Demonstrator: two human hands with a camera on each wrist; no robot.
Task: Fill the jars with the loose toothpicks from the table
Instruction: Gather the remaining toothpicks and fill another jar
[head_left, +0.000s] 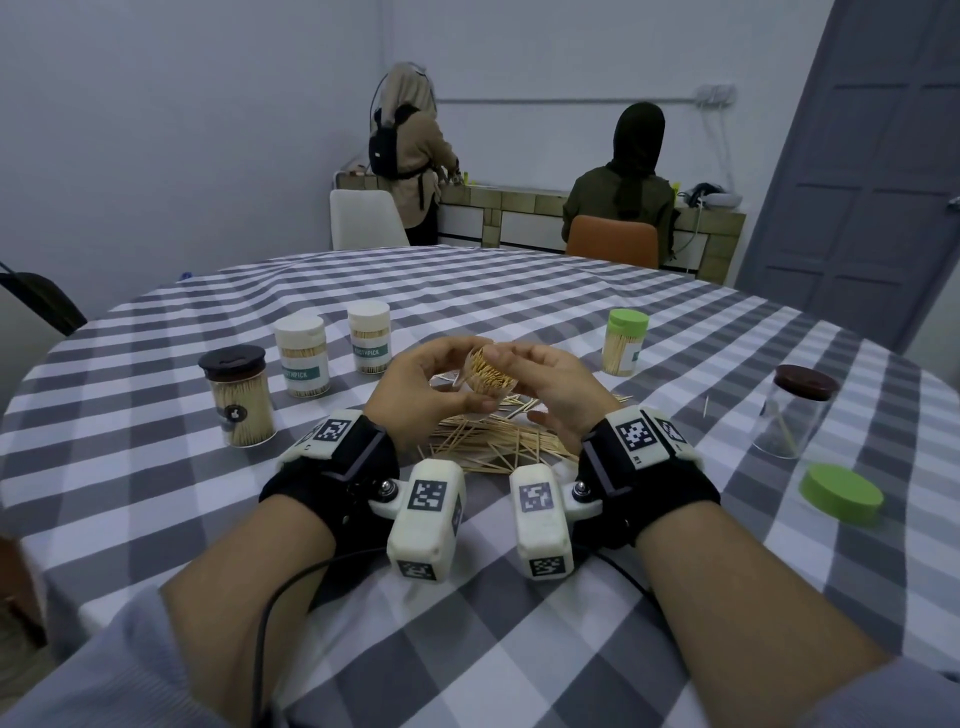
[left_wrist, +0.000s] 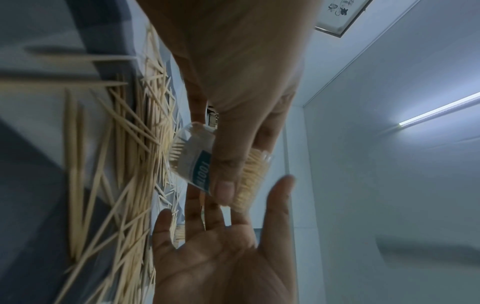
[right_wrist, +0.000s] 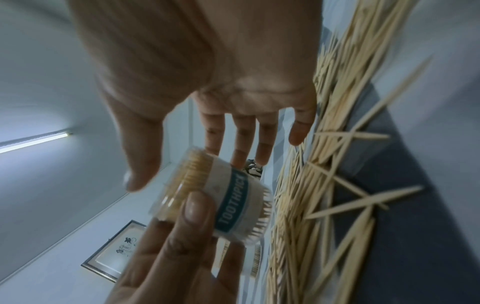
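Observation:
A small clear jar (head_left: 491, 376) with a teal "TOOTHPICK" label is held tilted above the table, its open mouth packed with toothpicks and facing me. My left hand (head_left: 447, 379) grips it, thumb on the label. In the left wrist view the left hand (left_wrist: 228, 168) holds the jar (left_wrist: 189, 156). My right hand (head_left: 540, 379) sits against the jar's right side with straight, spread fingers. The right wrist view shows the right hand (right_wrist: 233, 127) open beside the jar (right_wrist: 233, 201). Loose toothpicks (head_left: 493, 441) lie piled on the checked tablecloth under both hands.
A black-lidded jar (head_left: 240, 397), two white-lidded jars (head_left: 304, 356) (head_left: 370, 338) and a green-lidded jar (head_left: 625, 343) stand full behind the pile. At right are a nearly empty brown-lidded jar (head_left: 795, 413) and a loose green lid (head_left: 840, 493). Two people are at the far counter.

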